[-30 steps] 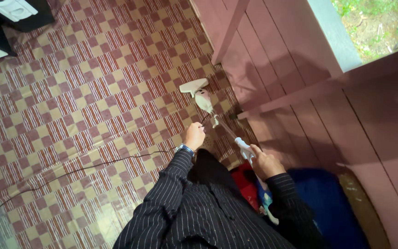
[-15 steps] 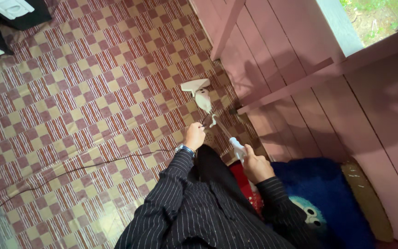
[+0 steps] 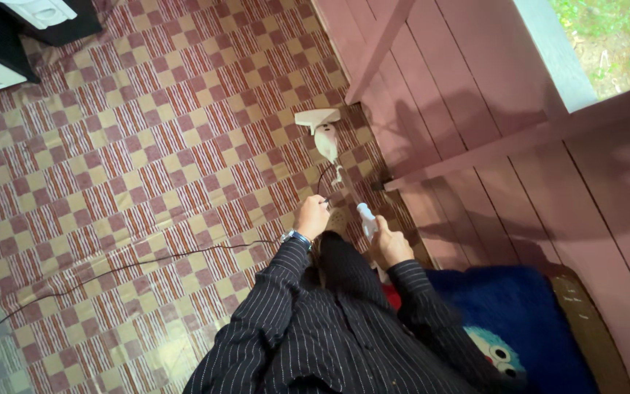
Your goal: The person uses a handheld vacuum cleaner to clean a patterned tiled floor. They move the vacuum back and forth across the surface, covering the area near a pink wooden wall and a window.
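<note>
I stand over a white stick vacuum cleaner (image 3: 325, 138) whose floor head rests on the checkered floor covering (image 3: 147, 146) close to the pink wooden wall (image 3: 475, 87). My right hand (image 3: 388, 244) grips the vacuum's white handle. My left hand (image 3: 312, 217) holds the black power cord (image 3: 147, 263) up just left of the vacuum's tube. Both arms wear dark pinstriped sleeves, and a watch sits on my left wrist.
The cord trails left across the floor to the frame's edge. A blue plush mat with a cartoon face (image 3: 504, 328) lies by my feet at the wall. Black-and-white furniture (image 3: 9, 36) stands at the top left. A window opening (image 3: 607, 36) shows greenery outside.
The vacuum head has slid forward along the wall. My right hand has moved left, nearer my left hand. The view has shifted, and the blue mat now sits lower right.
</note>
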